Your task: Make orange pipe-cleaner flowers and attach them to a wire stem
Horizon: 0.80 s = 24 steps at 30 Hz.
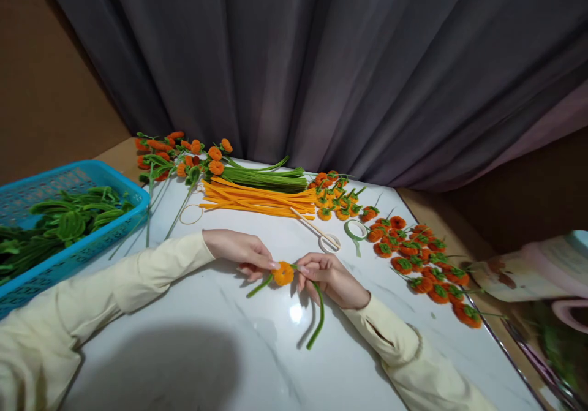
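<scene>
A small yellow-orange fuzzy flower (283, 274) is held between my two hands, above the white marbled table. My left hand (243, 253) pinches its left edge, and a short green stem end sticks out below those fingers. On the other side, my right hand (331, 276) has its fingers closed on a green fuzzy stem (318, 319), which bends down toward the table. Just beyond the hands lie a wooden stick (309, 222), a white ring (329, 243) and a roll of green tape (356, 230).
Yellow strips (257, 198) and green strips (266, 177) lie at the back. Orange flowers (408, 248) spread along the right, with more (215, 154) at back left. A blue basket (92, 239) of green pieces stands left. A bottle (528, 267) is at right.
</scene>
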### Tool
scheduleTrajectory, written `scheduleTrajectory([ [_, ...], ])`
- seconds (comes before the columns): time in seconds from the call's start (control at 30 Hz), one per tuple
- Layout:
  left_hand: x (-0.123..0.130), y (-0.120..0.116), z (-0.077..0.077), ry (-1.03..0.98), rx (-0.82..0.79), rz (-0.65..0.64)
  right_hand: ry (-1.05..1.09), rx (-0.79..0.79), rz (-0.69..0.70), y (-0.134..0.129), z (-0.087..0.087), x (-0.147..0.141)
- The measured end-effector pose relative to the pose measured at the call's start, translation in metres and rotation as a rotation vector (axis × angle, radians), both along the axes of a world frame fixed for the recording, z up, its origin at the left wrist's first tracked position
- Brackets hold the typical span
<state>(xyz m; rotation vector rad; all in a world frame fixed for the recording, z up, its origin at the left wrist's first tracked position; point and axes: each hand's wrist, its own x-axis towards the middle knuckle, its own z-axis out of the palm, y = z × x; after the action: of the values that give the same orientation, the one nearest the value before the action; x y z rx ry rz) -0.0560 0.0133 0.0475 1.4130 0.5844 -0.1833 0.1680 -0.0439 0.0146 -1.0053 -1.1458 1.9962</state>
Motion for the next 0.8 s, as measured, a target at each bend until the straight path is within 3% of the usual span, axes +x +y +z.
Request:
scheduleTrajectory([
  [0.23, -0.002, -0.002, -0.001, 0.02, -0.038, -0.009, -0.002, 0.024, 0.008, 0.0, -0.003, 0.002],
  [0.53, -0.011, 0.006, 0.002, 0.038, -0.038, -0.137, -0.026, 0.039, 0.108, -0.001, -0.006, 0.005],
  [0.67, -0.007, 0.005, 0.003, 0.053, 0.116, -0.144, -0.011, 0.068, 0.076, -0.001, -0.004, 0.004],
  [0.8, 0.001, -0.005, 0.004, 0.07, 0.309, -0.011, 0.033, 0.075, 0.031, -0.002, -0.003, 0.001],
])
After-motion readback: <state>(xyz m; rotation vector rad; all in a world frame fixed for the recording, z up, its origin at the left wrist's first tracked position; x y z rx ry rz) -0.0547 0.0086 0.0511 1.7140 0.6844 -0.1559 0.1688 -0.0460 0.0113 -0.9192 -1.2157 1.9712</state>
